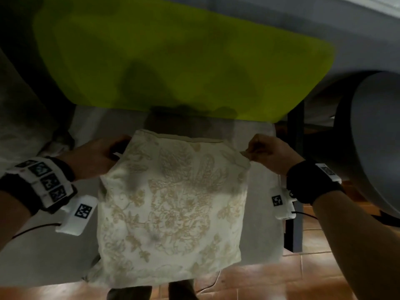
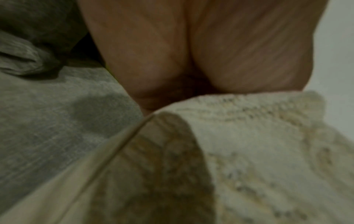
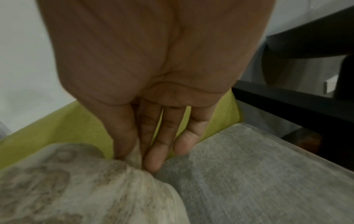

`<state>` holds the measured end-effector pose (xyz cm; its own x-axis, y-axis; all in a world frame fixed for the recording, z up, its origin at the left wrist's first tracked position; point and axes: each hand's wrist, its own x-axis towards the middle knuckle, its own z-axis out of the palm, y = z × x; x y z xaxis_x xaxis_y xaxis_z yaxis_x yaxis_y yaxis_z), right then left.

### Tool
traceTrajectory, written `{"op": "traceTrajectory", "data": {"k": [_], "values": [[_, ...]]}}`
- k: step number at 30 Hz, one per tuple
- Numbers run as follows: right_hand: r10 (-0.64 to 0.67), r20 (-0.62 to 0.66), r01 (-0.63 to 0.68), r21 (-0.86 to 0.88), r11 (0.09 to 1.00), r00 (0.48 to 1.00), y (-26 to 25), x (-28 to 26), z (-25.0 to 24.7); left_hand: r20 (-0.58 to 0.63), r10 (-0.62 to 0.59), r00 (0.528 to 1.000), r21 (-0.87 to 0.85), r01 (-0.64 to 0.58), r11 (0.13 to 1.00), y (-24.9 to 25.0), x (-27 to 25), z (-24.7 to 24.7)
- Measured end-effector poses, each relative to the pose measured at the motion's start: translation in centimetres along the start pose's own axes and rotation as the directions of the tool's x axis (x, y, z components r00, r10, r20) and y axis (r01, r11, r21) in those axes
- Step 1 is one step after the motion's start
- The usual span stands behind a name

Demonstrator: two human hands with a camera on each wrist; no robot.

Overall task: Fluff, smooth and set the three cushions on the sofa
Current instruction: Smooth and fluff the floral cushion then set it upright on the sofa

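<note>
Cream cushion [image 1: 171, 198] on sofa seat [image 1: 263, 230] front edge; left hand [image 1: 95, 156], right hand [image 1: 270, 154] pinch far corners. Smoothing step (judged); next, stand against green back [image 1: 173, 61].

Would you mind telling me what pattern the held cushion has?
The cushion is cream with a beige floral print, clearest in the head view.

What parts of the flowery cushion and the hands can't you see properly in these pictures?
- Left hand fingertips: in the head view they are tucked behind the cushion; in the left wrist view the palm and blur hide them.
- Cushion's underside: it faces the grey seat in every view.
- The other two cushions: not clearly in any view; a crumpled grey shape at the head view's left edge is too dim to name.
</note>
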<state>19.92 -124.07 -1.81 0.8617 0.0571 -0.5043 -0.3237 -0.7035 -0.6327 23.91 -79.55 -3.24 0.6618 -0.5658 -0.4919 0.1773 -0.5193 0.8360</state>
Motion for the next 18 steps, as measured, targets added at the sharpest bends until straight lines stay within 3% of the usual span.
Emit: {"op": "traceTrajectory", "data": {"k": [6,9,13,16,18], "values": [[-0.022,-0.352,0.010,-0.035,0.999,0.936,1.5,0.0,-2.8,-0.093,0.060,0.994,-0.039,-0.064,0.997,1.2,-0.4,1.2],[-0.035,-0.354,-0.024,-0.162,0.987,0.935,1.8,-0.1,-2.9,-0.163,0.021,0.986,-0.076,-0.033,0.997,1.8,-0.1,1.7],[-0.066,-0.331,0.027,-0.122,0.992,0.941,2.7,-0.6,-3.1,-0.221,-0.005,0.975,0.019,0.009,1.000,2.6,-0.7,1.7],[-0.089,-0.300,0.074,-0.061,0.995,0.950,3.4,-1.2,-3.3,-0.350,-0.043,0.936,0.029,0.057,0.998,2.5,-1.2,0.8],[-0.109,-0.286,0.103,-0.037,0.994,0.952,3.5,-1.5,-3.4,-0.464,-0.103,0.880,-0.051,0.089,0.995,2.8,-1.8,-0.4]]}}
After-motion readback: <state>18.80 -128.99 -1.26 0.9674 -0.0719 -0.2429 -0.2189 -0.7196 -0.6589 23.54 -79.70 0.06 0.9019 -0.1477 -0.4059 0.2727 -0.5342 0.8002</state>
